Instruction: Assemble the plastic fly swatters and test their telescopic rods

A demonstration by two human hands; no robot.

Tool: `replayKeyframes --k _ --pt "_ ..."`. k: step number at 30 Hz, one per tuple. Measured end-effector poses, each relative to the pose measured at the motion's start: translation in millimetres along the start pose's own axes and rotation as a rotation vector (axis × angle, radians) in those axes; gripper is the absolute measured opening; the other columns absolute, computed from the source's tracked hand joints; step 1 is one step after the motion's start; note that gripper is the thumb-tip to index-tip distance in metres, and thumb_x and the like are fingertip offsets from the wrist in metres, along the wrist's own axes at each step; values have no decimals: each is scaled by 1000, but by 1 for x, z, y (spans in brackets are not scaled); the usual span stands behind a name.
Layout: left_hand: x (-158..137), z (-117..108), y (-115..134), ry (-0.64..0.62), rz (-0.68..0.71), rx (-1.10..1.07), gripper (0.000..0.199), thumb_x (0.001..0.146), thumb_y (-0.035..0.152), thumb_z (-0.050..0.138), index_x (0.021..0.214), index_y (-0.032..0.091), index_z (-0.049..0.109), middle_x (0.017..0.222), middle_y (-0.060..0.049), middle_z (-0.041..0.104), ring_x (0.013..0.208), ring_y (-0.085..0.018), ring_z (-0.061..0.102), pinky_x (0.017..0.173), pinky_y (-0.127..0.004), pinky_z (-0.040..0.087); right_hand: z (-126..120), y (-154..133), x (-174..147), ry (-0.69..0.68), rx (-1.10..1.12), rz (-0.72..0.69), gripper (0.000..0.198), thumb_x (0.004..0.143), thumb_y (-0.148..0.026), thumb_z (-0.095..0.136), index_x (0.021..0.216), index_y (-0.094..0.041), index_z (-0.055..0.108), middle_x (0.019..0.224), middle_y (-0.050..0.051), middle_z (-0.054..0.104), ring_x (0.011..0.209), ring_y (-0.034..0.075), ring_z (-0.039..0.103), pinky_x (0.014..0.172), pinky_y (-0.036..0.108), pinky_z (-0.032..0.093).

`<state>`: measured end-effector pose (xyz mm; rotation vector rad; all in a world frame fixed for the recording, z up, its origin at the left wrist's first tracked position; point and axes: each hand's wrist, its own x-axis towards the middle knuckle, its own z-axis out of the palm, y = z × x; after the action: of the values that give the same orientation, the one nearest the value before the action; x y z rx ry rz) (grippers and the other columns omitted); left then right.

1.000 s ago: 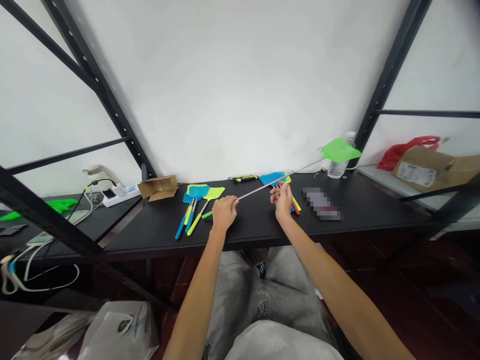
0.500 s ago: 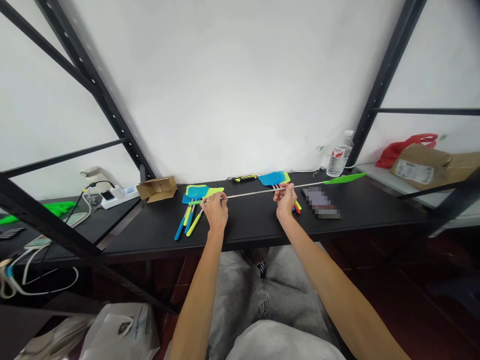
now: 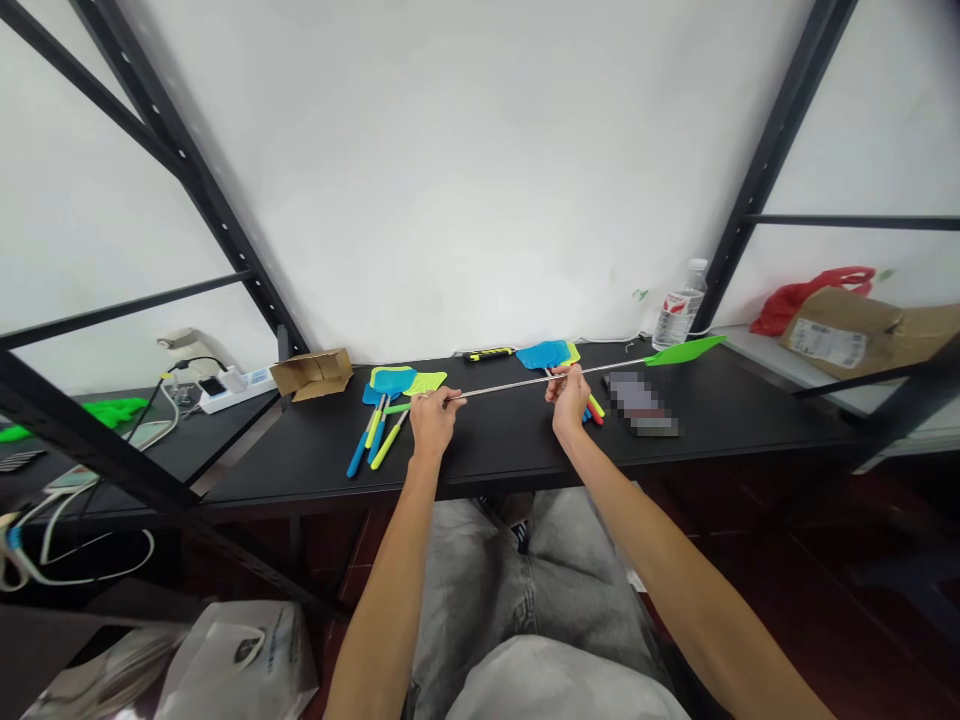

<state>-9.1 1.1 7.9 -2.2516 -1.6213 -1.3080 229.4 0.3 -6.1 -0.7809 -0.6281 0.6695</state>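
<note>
A green fly swatter (image 3: 684, 350) with a long thin metal rod is held out sideways above the black desk. My left hand (image 3: 433, 420) is closed on its rod close to the green handle, which pokes out to the left. Farther along the rod, my right hand (image 3: 568, 396) pinches it; the green paddle extends beyond to the right. Left of my left hand lie several blue and yellow swatters (image 3: 394, 380) with their handles toward me. Behind my right hand is another pile of blue and yellow swatters (image 3: 546, 355), partly hidden, with red and yellow handle ends showing.
A black-and-yellow utility knife (image 3: 489, 355) lies by the wall. An open cardboard box (image 3: 311, 374) and a power strip (image 3: 238, 390) are on the left. To the right are a blurred phone-like item (image 3: 642, 404) and a water bottle (image 3: 679, 306). Black metal posts (image 3: 776, 150) flank the desk.
The green paddle has turned slightly, showing more of its flat face, and shifted a little left. Both hands keep hold of the rod in nearly the same places.
</note>
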Motion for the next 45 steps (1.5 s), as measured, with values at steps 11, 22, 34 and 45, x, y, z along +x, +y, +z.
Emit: replayKeyframes --k 11,22,34,45 --pt "-6 11 20 -108 144 -45 21 91 41 62 97 23 72 84 -3 75 77 -19 66 71 -28 42 11 -5 -22 -532 -218 18 56 89 -72 43 85 -20 65 59 -1 54 45 10 46 42 24 33" --pt "-6 9 20 -98 111 31 27 94 47 54 99 25 70 85 -3 72 82 -19 65 72 -26 40 11 -3 -18 -502 -209 55 53 88 -69 50 95 -19 68 62 0 59 46 9 48 41 22 33" --pt "-3 4 2 -147 48 2 21 89 44 61 93 27 71 88 -1 75 77 -18 66 68 -26 40 4 -2 -1 -20 58 39 45 84 -65 57 82 -20 58 56 -5 49 43 8 40 39 21 31" --pt "-6 -2 11 -208 53 142 37 98 50 42 103 29 73 96 -3 76 92 -22 68 66 -28 36 2 3 -1 -170 -26 58 46 84 -66 56 78 -20 56 56 -4 51 44 7 42 39 20 32"
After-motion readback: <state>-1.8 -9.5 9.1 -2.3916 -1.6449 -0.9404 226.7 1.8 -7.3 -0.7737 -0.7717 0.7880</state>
